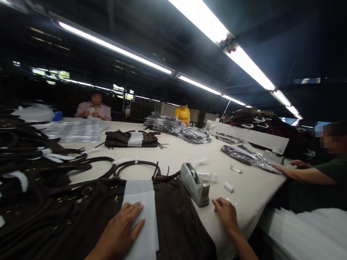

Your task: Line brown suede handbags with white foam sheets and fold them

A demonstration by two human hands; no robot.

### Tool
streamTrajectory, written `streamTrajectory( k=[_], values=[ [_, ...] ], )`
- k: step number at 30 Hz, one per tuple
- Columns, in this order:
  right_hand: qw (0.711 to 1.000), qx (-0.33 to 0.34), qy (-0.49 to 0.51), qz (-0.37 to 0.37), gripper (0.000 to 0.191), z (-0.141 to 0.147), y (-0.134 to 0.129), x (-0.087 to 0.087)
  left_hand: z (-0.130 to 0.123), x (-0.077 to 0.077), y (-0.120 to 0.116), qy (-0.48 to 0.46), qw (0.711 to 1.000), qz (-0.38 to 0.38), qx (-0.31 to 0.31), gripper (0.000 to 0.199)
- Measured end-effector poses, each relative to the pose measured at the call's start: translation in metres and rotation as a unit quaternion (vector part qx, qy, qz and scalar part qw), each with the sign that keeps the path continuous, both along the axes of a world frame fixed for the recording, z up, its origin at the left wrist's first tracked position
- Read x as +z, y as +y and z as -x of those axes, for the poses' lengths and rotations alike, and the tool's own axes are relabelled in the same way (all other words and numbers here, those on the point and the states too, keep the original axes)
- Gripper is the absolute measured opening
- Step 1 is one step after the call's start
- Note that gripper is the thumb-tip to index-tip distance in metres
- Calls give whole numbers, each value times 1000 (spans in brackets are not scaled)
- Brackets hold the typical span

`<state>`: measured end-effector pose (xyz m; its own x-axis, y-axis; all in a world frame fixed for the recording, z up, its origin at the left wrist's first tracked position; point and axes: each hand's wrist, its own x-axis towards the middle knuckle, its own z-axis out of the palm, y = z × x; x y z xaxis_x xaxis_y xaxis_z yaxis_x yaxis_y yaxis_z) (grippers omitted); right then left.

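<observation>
A dark brown fabric bag with corded handles lies in front of me. Across its middle runs a strip of white paper. My left hand rests on the strip, palm down and fingers stretched out. Just beyond the bag's right edge stands a grey tape dispenser. Close to the dispenser's front end is my right hand, with its fingers curled and their tips together. Whatever they may hold is too small to make out.
More brown bags are heaped at left. Beyond lie a folded bag with a paper band and plastic-wrapped bundles. A small white roll sits right of the dispenser. A co-worker's arm reaches in from the right, above white sheets.
</observation>
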<state>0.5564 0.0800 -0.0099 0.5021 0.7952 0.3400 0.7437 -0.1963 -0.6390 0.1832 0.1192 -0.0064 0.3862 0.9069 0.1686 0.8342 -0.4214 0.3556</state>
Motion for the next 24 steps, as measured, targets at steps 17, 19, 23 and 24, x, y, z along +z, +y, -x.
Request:
streamTrajectory(
  k=[17, 19, 23, 24],
  values=[
    [870, 123, 475, 52, 19, 250, 101, 26, 1, 16, -13, -14, 1000, -20, -18, 49],
    [871, 113, 475, 57, 18, 250, 108, 16, 1, 17, -13, -14, 1000, -18, -19, 52],
    [873, 112, 469, 68, 10, 245, 116, 3, 0, 18, -12, -13, 1000, -11, -18, 53],
    [874, 113, 467, 68, 6, 244, 117, 1, -1, 18, -12, -13, 1000, -9, -18, 54]
  ],
)
